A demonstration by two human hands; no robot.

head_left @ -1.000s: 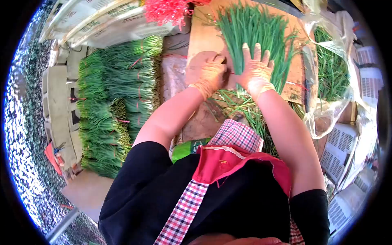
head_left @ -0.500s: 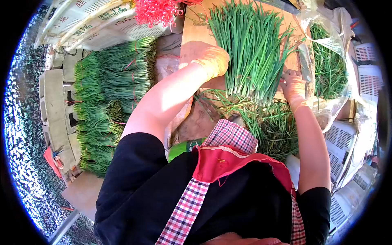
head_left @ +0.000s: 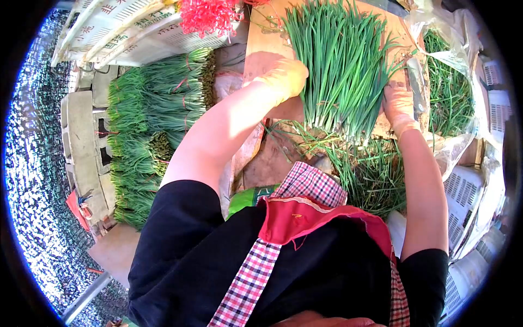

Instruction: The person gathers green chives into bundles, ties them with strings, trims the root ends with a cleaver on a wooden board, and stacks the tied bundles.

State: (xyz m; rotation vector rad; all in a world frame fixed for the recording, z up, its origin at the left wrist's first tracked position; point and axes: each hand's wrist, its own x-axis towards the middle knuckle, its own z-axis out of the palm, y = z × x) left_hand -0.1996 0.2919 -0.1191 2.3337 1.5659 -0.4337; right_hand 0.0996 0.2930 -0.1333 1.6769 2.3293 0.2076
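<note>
A broad bunch of long green leafy stalks (head_left: 340, 71) lies on a wooden board (head_left: 267, 41), cut ends toward me. At its left edge is my gloved left hand (head_left: 287, 79), with fingers curled; what they hold, if anything, is hidden. My gloved right hand (head_left: 399, 103) rests at the bunch's lower right edge, its fingers partly hidden by the leaves. Beside that hand lies a flat, dull metal blade (head_left: 417, 82). Loose stalks and trimmings (head_left: 373, 177) are heaped below the board.
Tied green bundles (head_left: 163, 103) are stacked at the left beside concrete blocks (head_left: 84, 147). Red ties (head_left: 210, 16) hang at the top, near white crates (head_left: 125, 27). A clear plastic bag with greens (head_left: 449, 92) stands at the right, by more crates (head_left: 463, 191).
My left hand has moved up along the bunch's left side. My right hand has gone from on top of the leaves to their right edge. The bunch now lies spread, with its cut ends showing.
</note>
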